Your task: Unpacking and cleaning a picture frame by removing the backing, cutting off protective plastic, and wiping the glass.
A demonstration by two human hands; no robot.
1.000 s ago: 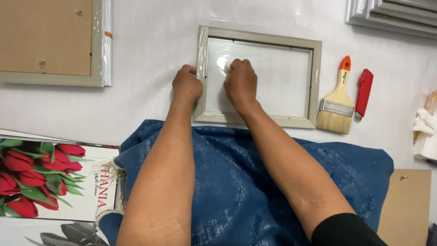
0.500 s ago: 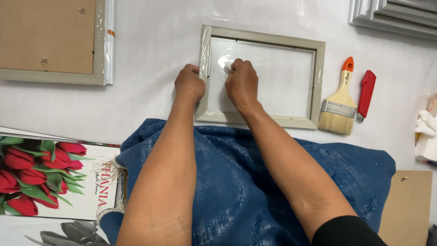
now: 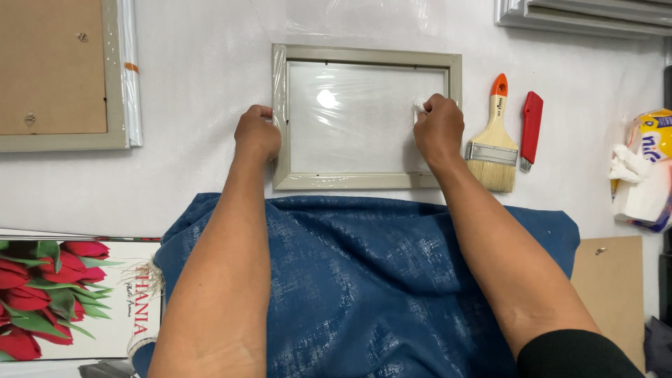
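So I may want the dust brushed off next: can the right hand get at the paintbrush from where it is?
Probably yes: the right hand rests on the frame's right edge, the paintbrush lies just beside it, nothing between.

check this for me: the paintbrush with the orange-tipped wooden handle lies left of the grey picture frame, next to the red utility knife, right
Not quite. The head view shows the paintbrush with the orange-tipped wooden handle lying right of the grey picture frame, not left. It does lie next to the red utility knife.

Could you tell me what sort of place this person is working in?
Probably a picture-framing workbench. The hands hold a grey picture frame on a white table, another frame lies back-up at the left, and a paintbrush and red utility knife lie beside it.
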